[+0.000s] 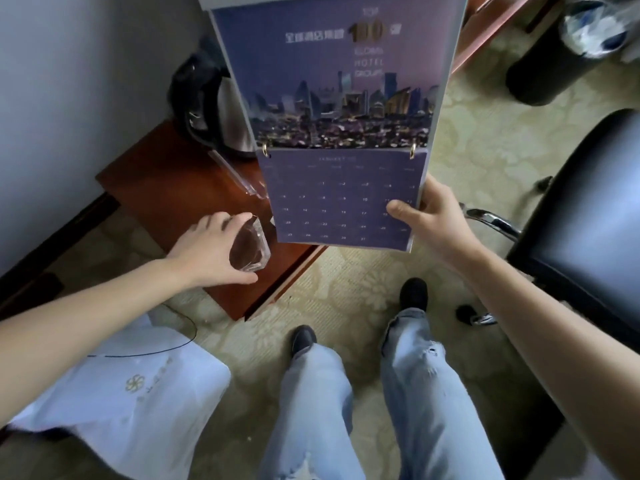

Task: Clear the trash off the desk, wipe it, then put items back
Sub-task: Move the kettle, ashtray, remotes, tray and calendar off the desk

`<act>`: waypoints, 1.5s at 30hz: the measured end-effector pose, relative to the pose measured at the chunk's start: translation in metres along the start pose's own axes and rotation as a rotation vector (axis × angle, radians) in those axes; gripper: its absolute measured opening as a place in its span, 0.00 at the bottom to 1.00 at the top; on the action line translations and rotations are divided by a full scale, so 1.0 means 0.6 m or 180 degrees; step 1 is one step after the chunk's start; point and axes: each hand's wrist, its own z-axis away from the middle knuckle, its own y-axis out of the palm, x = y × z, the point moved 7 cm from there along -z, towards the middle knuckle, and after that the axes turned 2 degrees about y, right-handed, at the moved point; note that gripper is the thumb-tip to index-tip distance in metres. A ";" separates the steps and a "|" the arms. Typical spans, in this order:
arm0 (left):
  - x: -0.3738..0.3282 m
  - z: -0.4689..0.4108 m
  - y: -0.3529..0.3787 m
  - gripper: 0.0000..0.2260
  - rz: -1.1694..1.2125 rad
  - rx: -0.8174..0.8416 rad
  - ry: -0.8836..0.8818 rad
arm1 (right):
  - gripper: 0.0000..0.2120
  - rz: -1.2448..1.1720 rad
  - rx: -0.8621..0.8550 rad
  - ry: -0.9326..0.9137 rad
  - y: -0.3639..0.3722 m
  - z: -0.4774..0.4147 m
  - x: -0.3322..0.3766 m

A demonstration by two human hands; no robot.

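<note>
Our right hand (427, 216) pinches the glossy purple calendar (341, 123) by its lower corner, holding it upright. Our left hand (207, 251) wraps a faceted clear glass ashtray (251, 249) resting on the reddish wooden table (166, 188) beneath our fingers.

A kettle (221, 112) stands at the low table's (166, 188) back, a glass ashtray (249, 249) near its front.

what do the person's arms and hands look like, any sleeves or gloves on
Both forearms are bare as far as the frame shows, so no sleeves are in view. The left hand and right hand wear no gloves, and no rings, watch or bracelets show.
</note>
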 end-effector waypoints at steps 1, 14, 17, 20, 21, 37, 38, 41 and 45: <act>0.007 -0.009 0.016 0.50 -0.0130 -0.0069 0.0115 | 0.17 0.0023 0.0019 -0.0022 0.008 0.000 -0.012; 0.070 -0.053 0.077 0.39 0.0653 -0.0107 -0.0611 | 0.14 -0.0376 0.0464 -0.0087 0.071 -0.012 -0.032; 0.085 -0.027 -0.009 0.18 0.1945 -0.0730 -0.0456 | 0.14 -0.0451 0.0558 0.0022 0.088 -0.005 -0.019; 0.097 0.019 -0.098 0.14 0.4447 -0.1164 -0.0141 | 0.14 -0.0403 0.0528 0.0117 0.117 0.007 -0.011; 0.098 0.031 -0.118 0.18 0.5015 -0.1168 -0.0048 | 0.14 -0.0390 0.0497 0.0163 0.128 0.011 -0.012; 0.129 0.061 -0.183 0.12 0.5955 -0.1449 0.0188 | 0.02 -0.0184 0.0437 -0.0233 0.185 0.042 0.141; 0.140 0.058 -0.184 0.12 0.5943 -0.1473 0.0222 | 0.03 -0.0193 0.0370 -0.0251 0.184 0.041 0.148; 0.151 0.044 -0.196 0.16 0.6059 -0.1499 0.0379 | 0.06 -0.0548 0.0315 -0.0166 0.189 0.036 0.156; 0.148 0.022 -0.190 0.11 0.6054 -0.1278 -0.0179 | 0.10 -0.0480 0.0542 0.0116 0.202 0.029 0.145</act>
